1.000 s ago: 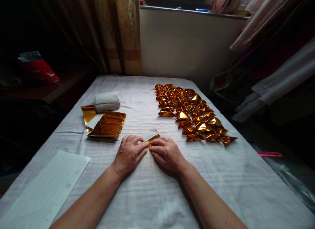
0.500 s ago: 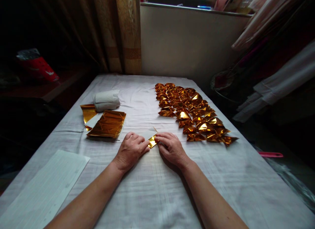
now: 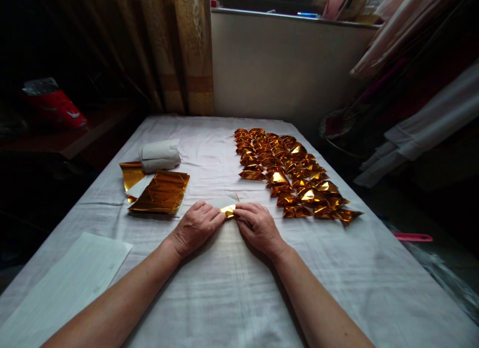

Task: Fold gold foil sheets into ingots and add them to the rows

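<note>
A sheet of gold foil paper (image 3: 228, 211) lies partly folded between my hands, its pale back showing at the far side. My left hand (image 3: 198, 225) grips its left end, fingers closed and resting low on the cloth. At the right end, the fingers of my right hand (image 3: 259, 226) are closed on the same sheet. To the left is a stack of flat gold foil sheets (image 3: 160, 192). Rows of folded gold foil pieces (image 3: 279, 177), pointed at both ends, stand beyond my right hand.
A white cloth (image 3: 209, 298) covers the table. A white roll (image 3: 159, 155) sits behind the stack, and a lined white paper sheet (image 3: 71, 283) lies at the left. Past the right edge is a pink handle (image 3: 413, 237); clothes (image 3: 430, 118) hang there. A curtain (image 3: 183, 54) hangs behind.
The foil between my hands has turned from slanted to nearly level, with more of its pale back showing. Both hands keep hold. The whole view has shifted slightly.
</note>
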Tool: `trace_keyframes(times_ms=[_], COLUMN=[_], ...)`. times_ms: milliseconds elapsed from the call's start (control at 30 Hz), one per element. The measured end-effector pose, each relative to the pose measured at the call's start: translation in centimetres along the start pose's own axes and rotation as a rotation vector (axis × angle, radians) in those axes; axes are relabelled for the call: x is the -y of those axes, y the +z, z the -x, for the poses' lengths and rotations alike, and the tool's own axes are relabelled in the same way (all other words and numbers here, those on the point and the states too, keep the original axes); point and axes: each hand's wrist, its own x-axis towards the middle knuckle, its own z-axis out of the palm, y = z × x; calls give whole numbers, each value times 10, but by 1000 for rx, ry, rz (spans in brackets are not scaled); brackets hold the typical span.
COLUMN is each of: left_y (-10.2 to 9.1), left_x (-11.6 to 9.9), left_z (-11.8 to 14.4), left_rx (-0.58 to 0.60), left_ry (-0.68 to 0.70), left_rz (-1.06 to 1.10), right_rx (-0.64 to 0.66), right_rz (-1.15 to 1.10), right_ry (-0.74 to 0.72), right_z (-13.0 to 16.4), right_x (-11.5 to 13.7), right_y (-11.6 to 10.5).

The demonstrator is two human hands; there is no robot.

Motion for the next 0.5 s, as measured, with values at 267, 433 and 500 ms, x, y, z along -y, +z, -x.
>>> trace_keyframes(times_ms=[267, 433, 500], left_y=[-6, -12, -13], left_x=[2, -21, -30], left_z=[23, 24, 22], left_rx=[-21, 0, 5], left_ry=[-114, -283, -289], left_rz=[45, 164, 217], right_rx=[-30, -4, 11], right_rz=[68, 23, 11], right_ry=[-88, -118, -119], right_z=[1, 1, 3], right_x=[-1, 0, 0], right_y=[3, 1, 0])
